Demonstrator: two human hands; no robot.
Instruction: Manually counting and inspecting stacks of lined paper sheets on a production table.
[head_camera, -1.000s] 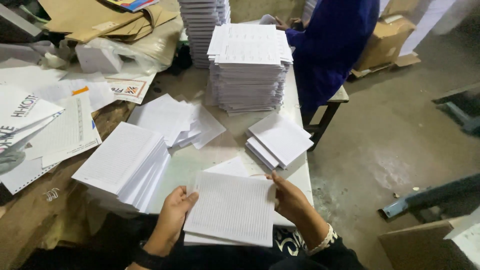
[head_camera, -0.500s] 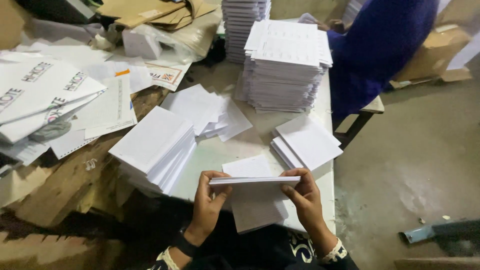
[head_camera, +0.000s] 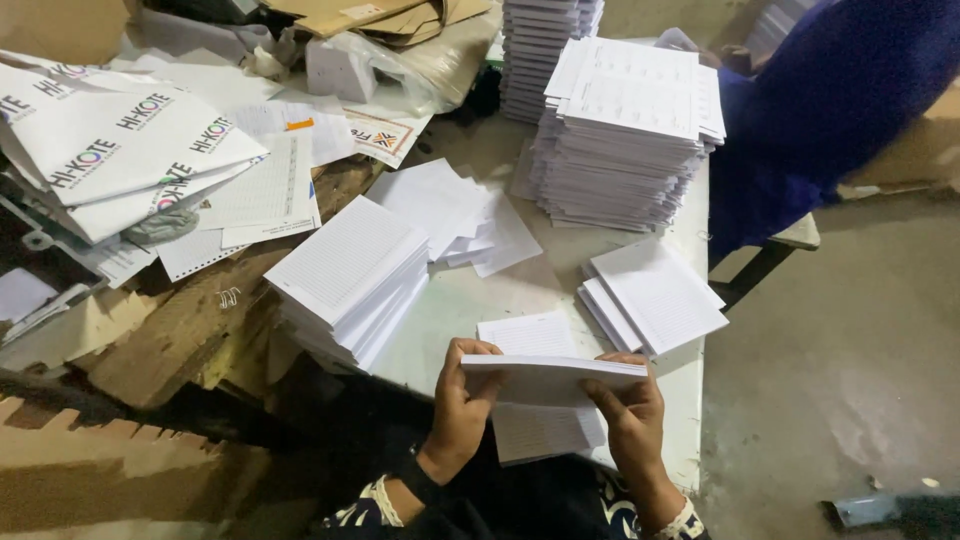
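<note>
Your left hand (head_camera: 462, 400) and right hand (head_camera: 628, 408) both clasp a thin bundle of white ruled paper sheets (head_camera: 553, 378), one at each end, holding it edge-on just above the near edge of the pale bench (head_camera: 470, 300). Another ruled sheet (head_camera: 535, 430) lies directly beneath the bundle. A thick stack of ruled sheets (head_camera: 350, 275) sits to your left, a smaller fanned stack (head_camera: 655, 295) to your right, and a tall pile of printed sheets (head_camera: 625, 130) stands farther back.
</note>
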